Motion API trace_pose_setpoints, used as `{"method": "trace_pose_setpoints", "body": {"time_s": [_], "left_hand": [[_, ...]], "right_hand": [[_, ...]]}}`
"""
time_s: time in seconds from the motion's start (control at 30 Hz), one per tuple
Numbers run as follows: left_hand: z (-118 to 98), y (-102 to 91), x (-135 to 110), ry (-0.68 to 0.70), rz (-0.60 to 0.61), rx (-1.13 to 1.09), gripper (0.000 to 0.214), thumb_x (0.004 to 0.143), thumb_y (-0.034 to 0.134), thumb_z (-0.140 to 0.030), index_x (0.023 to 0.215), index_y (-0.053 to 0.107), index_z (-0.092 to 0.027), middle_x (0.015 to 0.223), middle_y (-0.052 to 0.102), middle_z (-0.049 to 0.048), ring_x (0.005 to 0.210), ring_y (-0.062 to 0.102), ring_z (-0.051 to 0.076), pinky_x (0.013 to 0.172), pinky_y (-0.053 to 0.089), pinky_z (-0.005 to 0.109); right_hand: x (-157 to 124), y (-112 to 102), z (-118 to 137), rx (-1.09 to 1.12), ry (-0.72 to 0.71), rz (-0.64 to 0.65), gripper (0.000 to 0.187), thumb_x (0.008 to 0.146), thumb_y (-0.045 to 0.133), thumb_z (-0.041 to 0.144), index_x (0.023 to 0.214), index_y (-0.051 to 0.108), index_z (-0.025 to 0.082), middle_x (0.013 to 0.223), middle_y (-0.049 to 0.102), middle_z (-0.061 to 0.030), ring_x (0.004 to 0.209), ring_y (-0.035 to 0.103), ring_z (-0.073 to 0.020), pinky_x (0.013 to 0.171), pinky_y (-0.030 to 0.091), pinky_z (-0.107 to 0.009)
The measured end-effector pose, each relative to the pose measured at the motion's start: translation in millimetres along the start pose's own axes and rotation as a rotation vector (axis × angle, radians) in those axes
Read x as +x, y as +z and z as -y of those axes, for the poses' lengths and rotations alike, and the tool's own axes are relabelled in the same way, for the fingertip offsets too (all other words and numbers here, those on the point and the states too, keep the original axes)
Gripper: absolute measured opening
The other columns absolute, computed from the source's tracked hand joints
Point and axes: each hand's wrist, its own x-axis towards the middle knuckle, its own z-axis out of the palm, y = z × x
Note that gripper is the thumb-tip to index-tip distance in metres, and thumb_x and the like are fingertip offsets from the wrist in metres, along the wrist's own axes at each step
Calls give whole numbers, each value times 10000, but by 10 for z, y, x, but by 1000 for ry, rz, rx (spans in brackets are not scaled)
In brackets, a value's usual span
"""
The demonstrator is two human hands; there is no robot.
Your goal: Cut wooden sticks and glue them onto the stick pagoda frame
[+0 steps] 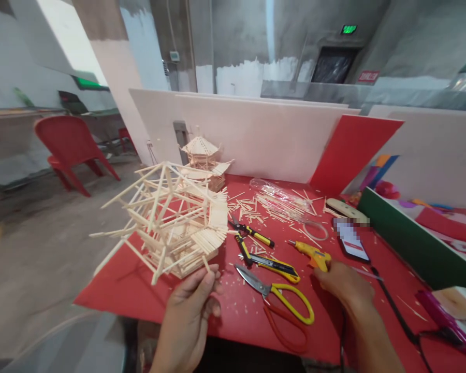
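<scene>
My left hand [192, 305] is closed on the lower edge of a pale wooden stick model [171, 220], a tilted open-framed roof held above the red table [132, 290]. My right hand [344, 282] is closed on the handle of a yellow glue gun [312, 254] that lies on the table with its nozzle pointing left. A second, finished small stick pagoda [204, 158] stands at the back by the white board.
Yellow-handled scissors [283, 300], a yellow utility knife [274, 265] and small pliers [248, 235] lie between my hands. Loose sticks [252, 207] and a clear plastic bag [279, 197] are behind them. A phone [353, 243] lies right. A red chair [72, 147] stands left.
</scene>
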Motion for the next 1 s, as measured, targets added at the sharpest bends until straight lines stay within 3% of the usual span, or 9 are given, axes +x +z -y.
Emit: {"method": "trace_pose_setpoints", "body": {"time_s": [0.1,0.2,0.33,0.43,0.5,0.63,0.77,1.0], "left_hand": [[-25,-10,7,22,-5,-31,403,452,933,-297,766,765,-109,645,675,20,487,558,85,327,410,136],[-64,-39,31,31,-21,-67,397,448,934,-300,733,736,-106,617,666,8,462,556,75,334,414,134],[-103,-31,71,31,-30,-84,415,465,923,-355,695,660,-132,576,654,-8,421,549,77,328,416,148],[-112,11,98,16,-37,-89,435,493,904,-405,686,605,-154,516,620,-34,367,509,70,300,372,146],[-115,36,114,14,-53,-95,449,502,897,-430,682,588,-158,495,606,-43,349,491,64,293,346,142],[-115,55,151,31,-69,-93,465,554,849,-518,665,591,-147,480,599,-33,334,475,60,304,325,148],[-92,66,175,54,-84,-78,452,609,804,-546,649,600,-145,462,594,-21,324,480,73,303,308,160],[-97,130,185,71,-131,3,384,624,783,-481,593,597,-146,428,570,-18,320,474,78,313,296,160]], "right_hand": [[43,122,-120,49,29,73,265,657,566,496,650,646,244,633,674,-96,613,652,-307,594,471,-419],[-23,155,-32,144,-17,75,366,723,487,529,853,648,228,805,718,-111,737,683,-296,651,503,-385],[-358,6,482,502,-206,-41,432,760,531,507,1085,562,224,970,719,-94,824,686,-250,665,516,-319],[-696,-181,1027,717,-442,49,370,793,544,427,1109,529,234,967,717,-60,738,674,-197,599,500,-271],[-864,-281,1340,688,-535,66,295,807,519,357,1078,535,241,879,711,-33,646,643,-176,530,459,-253],[-982,-349,1691,457,-641,-113,264,788,497,334,1016,559,217,757,663,-43,595,595,-197,527,418,-289],[-964,-335,1780,399,-715,-172,324,802,523,401,1054,562,202,814,670,-62,647,620,-215,595,449,-319],[-931,-329,1811,351,-697,-200,346,847,535,484,1066,569,217,848,684,-60,670,632,-217,586,436,-312]]}}
